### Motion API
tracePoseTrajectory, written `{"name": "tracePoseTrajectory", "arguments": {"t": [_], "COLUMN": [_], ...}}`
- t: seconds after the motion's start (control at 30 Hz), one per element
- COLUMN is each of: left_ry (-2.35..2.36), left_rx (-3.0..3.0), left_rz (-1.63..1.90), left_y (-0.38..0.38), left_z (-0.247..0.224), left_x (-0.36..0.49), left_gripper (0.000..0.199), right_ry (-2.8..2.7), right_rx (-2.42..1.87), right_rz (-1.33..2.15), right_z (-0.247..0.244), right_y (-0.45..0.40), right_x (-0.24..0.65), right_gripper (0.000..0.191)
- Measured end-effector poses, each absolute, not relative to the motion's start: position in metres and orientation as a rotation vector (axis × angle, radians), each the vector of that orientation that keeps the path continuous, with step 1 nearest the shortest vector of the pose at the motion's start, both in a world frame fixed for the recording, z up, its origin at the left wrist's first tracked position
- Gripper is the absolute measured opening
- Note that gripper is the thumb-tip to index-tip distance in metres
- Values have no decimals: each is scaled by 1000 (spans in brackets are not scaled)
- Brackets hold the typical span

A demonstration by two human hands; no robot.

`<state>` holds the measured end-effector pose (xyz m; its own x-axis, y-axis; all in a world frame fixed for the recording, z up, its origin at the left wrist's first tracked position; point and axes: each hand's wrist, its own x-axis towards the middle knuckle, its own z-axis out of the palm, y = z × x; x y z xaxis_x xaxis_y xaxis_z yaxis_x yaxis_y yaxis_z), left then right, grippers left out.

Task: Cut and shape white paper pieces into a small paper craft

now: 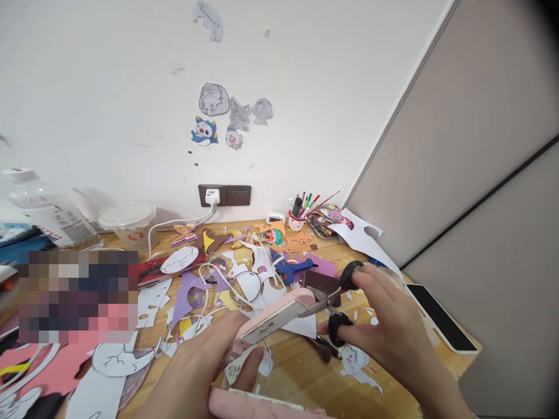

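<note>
Near edge: two pink pieces. The left hand (205, 355) is curled round one, the pink bar (277, 314), which slants up to the right; the second pink bar (262, 404) lies nearer, below it. Whether the two are joined, cannot tell.

Just right: one pair of scissors (323, 305), two black finger loops, blades at the far end of the upper bar. Whether they touch it, cannot tell. The right hand (393, 326) grips the loops, thumb in the lower, finger in the upper, held apart.

Under and around the hands: paper scraps, too many and overlapping to count, on a wooden table (301, 372). Right side: one white-framed device (441, 319) with a black screen.

Mid-table: one blue glue gun (293, 269).

Far edge, left to right: one white-capped bottle (56, 215), one lidded plastic cup (131, 230), one pen cup (297, 222) with several pens, count unclear.

Wall (109, 105): two dark plates (239, 195), one white charger (212, 196) in the left one; above, six paper cutouts (213, 99), one of them well apart, highest up.
</note>
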<state>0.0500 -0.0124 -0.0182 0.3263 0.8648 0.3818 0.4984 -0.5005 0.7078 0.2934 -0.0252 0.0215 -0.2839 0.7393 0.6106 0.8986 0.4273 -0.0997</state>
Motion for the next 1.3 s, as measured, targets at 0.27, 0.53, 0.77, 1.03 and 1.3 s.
{"name": "tracePoseTrajectory", "arguments": {"t": [0.27, 0.53, 0.77, 1.03, 1.3], "left_ry": [1187, 1189, 1212, 1457, 1439], "left_rx": [2186, 2216, 2264, 2378, 2293], "left_rz": [981, 1024, 1014, 1050, 1015], "left_y": [-14, -16, -18, -18, -8], "left_z": [-17, -20, -20, -31, -39], "left_x": [47, 48, 49, 51, 39], "left_gripper": [2, 9, 10, 6, 18], "right_ry": [-2110, -2095, -1966, -1898, -1746], "right_rx": [-1380, -1425, -1547, -1732, -1812], "right_rz": [-212, -399, -602, -603, -306], "right_z": [29, 26, 15, -5, -18], "right_y": [-28, -32, -32, -23, -13], "right_x": [288, 290, 281, 266, 254], "right_gripper": [41, 31, 19, 17, 26]}}
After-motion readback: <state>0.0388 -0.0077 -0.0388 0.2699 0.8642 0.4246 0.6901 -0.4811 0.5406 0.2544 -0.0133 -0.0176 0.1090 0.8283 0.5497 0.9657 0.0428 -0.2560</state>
